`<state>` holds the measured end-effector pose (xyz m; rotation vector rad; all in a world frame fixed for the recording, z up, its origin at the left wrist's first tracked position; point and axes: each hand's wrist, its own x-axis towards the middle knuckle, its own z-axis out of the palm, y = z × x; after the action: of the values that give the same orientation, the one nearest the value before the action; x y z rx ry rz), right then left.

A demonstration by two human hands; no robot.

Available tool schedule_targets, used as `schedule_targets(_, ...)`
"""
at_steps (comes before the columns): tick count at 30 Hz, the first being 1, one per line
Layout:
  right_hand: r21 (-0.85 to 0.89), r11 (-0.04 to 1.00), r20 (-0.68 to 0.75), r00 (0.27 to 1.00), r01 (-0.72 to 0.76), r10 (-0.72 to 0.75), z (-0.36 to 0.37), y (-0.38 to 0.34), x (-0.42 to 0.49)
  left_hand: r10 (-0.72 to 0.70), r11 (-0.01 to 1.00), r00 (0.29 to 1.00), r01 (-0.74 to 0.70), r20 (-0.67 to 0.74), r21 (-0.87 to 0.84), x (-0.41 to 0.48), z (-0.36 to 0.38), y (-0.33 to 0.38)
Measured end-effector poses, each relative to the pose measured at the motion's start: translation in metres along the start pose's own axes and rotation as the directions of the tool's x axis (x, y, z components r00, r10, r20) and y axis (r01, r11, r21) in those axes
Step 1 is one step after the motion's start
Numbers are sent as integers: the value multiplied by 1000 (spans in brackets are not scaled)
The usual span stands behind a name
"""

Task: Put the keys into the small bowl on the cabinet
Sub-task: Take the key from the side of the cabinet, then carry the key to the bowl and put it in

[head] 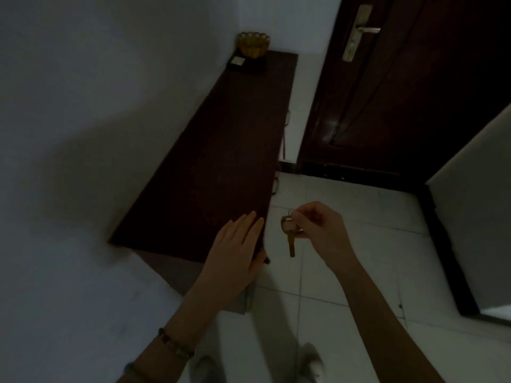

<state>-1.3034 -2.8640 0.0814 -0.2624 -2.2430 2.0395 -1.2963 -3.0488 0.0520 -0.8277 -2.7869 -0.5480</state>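
The keys (289, 230) hang on a ring from my right hand (322, 230), which pinches the ring above the floor, just right of the cabinet's near corner. A brass key points down. My left hand (235, 258) lies flat on the near right corner of the long dark cabinet (221, 150), fingers stretched out and holding nothing. The small amber bowl (253, 44) with a scalloped rim stands at the cabinet's far end, against the wall, well away from both hands.
A dark flat item with a pale label (246, 64) sits under the bowl. A dark door (414, 92) with a metal handle (359, 30) stands to the right of the cabinet. White tiled floor (359, 244) lies below. White walls stand left and right.
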Motion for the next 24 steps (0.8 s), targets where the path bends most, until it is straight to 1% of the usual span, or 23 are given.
schedule_targets(5,-1,1000,-41,999,-8,8,-104,4,6,32,999,998,-32,59,1,47,38,80)
schedule_targets(7,-16,1000,-59,998,-6,5,-143,6,13,28,999,998,-27,47,-24,68,52,110)
schedule_targets(9,-30,1000,-73,997,5,-7,-178,8,18,42,999,998,-42,45,-11,87,66,138)
schedule_targets(11,-22,1000,-92,996,18,-20,-207,8,23,41,999,998,-41,41,-1,104,77,161)
schedule_targets(13,-21,1000,-105,994,22,-24,-233,9,29,32,999,999,-31,20,-28,117,85,180)
schedule_targets(16,-35,999,-104,994,29,-33,-260,13,43,25,1000,999,-25,31,-10,137,95,197)
schedule_targets(20,-11,1000,-106,994,25,-26,-279,20,73,25,998,998,-28,54,51,170,109,198)
schedule_targets(24,0,1000,-75,997,15,-15,-286,23,120,-8,999,1000,8,7,33,214,121,188)
